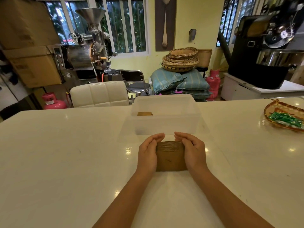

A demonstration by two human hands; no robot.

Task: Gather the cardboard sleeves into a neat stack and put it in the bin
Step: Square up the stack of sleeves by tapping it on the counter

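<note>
The stack of cardboard sleeves (170, 156) sits on the white surface (65, 153), just in front of the clear plastic bin (165, 122). The left hand (148, 153) and right hand (192, 152) press against its two sides, fingers (158, 137) together and curled round the far corners, clamping the pile between the palms. The edges look nearly squared, so gathering seems about finished. Inside the bin another brown bundle (144, 113) lies at the far left. Lifting this stack over the bin's near wall remains.
</note>
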